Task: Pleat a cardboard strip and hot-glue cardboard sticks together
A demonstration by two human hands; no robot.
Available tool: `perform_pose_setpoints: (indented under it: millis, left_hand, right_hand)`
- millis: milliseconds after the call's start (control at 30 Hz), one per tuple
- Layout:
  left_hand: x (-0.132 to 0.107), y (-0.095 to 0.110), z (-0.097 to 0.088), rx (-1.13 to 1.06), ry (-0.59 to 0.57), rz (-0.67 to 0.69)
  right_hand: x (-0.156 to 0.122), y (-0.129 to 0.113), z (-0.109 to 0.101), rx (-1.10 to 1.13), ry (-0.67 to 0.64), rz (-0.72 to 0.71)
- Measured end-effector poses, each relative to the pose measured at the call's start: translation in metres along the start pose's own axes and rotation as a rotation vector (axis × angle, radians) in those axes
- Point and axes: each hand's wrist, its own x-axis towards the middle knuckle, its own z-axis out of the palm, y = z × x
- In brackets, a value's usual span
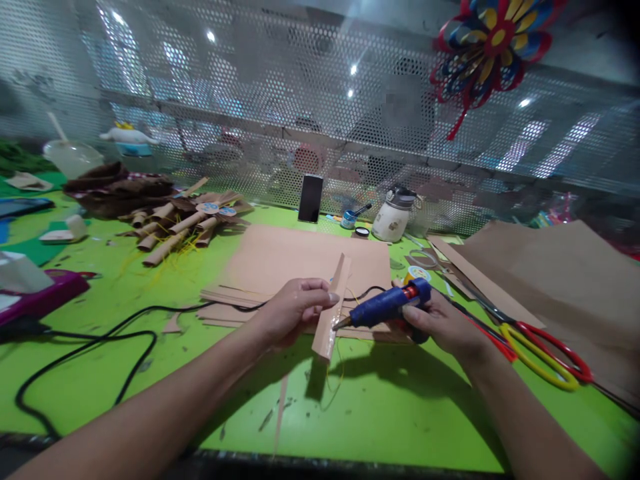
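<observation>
My left hand (pixel 293 308) is closed around a narrow folded strip of brown cardboard (pixel 332 308), holding it tilted just above the green table (pixel 150 300). My right hand (pixel 443 322) grips a blue hot glue gun (pixel 387 305). The gun's metal nozzle touches the strip's right edge near its lower half. A black power cable (pixel 100 340) runs from the gun leftwards over the table. A thin yellow thread hangs below the strip.
A stack of brown cardboard sheets (pixel 295 257) lies behind my hands. Red and yellow scissors (pixel 543 350) lie at the right beside large brown paper (pixel 560 273). Rolled paper tubes (pixel 170 230) sit at back left. A white jar (pixel 393 217) and a black phone (pixel 311 198) stand by the perforated metal wall.
</observation>
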Motion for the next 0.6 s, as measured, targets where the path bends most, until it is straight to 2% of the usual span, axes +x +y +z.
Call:
perform_pose_setpoints:
  millis: [233,600]
  left_hand:
    - [-0.0019,0.0021,0.0017,-0.005,0.014,0.002]
    - [-0.0012,0.0007,-0.0002,-0.021,-0.013,-0.015]
  right_hand:
    - [-0.003,-0.0044,0.0039,0.023,0.036,0.027]
    - [-0.0033,-0.0028,0.0036,-0.034,-0.031,0.003]
